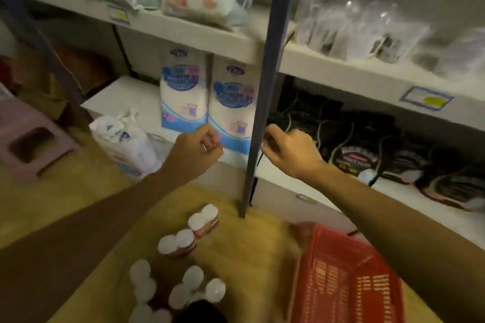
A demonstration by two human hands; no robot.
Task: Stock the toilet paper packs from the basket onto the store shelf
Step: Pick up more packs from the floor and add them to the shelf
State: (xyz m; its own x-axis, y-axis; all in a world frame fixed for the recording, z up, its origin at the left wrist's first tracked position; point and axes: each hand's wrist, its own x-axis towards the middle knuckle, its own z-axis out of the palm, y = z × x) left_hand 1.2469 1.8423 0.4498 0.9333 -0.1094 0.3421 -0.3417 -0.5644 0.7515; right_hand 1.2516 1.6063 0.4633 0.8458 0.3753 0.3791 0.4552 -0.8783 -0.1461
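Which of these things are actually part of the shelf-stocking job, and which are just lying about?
Part of the job:
toilet paper packs on the floor
red basket
two standing packs on the shelf
both hands: left, right

Just lying about:
pink stool
black goods
clear bottles

left hand (pixel 195 151): raised, far left, fingers curled, nothing visibly held
right hand (pixel 288 151): raised, far right, fingers curled, contents unclear
forearms: both extended forward

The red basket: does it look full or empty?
Empty as far as shown: only bare mesh in the red basket; toilet paper packs lie on the floor.
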